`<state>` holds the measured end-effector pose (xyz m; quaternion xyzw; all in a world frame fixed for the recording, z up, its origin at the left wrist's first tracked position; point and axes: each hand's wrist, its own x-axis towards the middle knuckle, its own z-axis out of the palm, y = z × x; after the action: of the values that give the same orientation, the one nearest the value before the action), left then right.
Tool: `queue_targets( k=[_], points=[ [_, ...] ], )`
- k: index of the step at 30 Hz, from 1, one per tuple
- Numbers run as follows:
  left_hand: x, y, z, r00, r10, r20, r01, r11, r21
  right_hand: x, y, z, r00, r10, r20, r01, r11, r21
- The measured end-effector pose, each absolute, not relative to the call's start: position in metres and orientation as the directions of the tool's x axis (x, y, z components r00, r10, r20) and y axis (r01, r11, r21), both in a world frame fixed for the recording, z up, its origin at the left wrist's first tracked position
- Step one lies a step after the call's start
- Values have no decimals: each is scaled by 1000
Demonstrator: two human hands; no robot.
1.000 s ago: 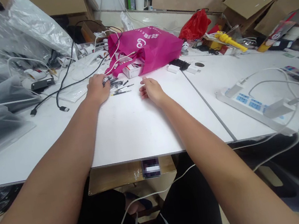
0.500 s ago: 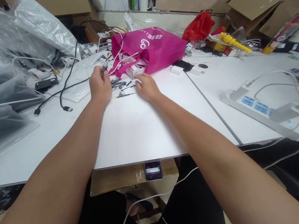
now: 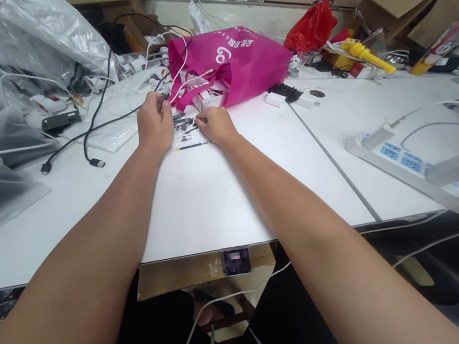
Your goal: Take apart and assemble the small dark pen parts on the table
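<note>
Dark parts: loose cluster on the desk, in the gap between the two hands, near side of the magenta bag.
Right hand to cluster: parts lie straight left of the fingertips; fingers right at the cluster's right edge. This hand is the nearer one at desk level.
Right fingers: bent, tips drawn together. Can't tell whether a part is pinched or only touched; too small.
Left hand to cluster: just left of it, side of the hand next to the parts; fingertips point away, toward the bag.
Left fingers: thumb and forefinger pinched on a small dark piece. Its shape can't be read; black cable passes close behind.
Thin rod: apart from the cluster, on its near side. Long axis runs left-right, roughly parallel to the desk's front edge; right end just beside the right hand.
Rod look: slim, dark, straight, yellowish at the left end.
Cluster look: mostly black, short and slender bits, several overlapping, axes mixed; some slant up to the right. Count not readable.
Behind cluster: white-and-red box at the bag's mouth, just beyond the right fingertips.
Right of hands: white blocks, well apart from the parts.
</note>
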<state>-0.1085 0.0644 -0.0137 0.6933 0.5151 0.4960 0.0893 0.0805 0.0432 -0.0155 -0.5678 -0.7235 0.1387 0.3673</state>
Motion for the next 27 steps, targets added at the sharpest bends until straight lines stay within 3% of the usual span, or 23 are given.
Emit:
queue_targets(
  k=[6, 19, 22, 27],
  points=[
    [-106, 62, -12, 13, 799, 602, 656, -461, 598, 74, 52, -16, -38, 935, 352, 700, 277, -658],
    [-104, 65, -15, 4, 804, 595, 600, -478, 642, 63, 54, -8, -48, 950, 309, 794, 224, -566],
    [-104, 66, -17, -7, 800, 600, 555, -496, 667, 65, 55, -2, -66, 958, 281, 831, 208, -515],
    [-104, 68, -18, -42, 781, 623, 472, -533, 702, 78, 53, 10, -218, 939, 267, 877, 308, -369]
  ],
)
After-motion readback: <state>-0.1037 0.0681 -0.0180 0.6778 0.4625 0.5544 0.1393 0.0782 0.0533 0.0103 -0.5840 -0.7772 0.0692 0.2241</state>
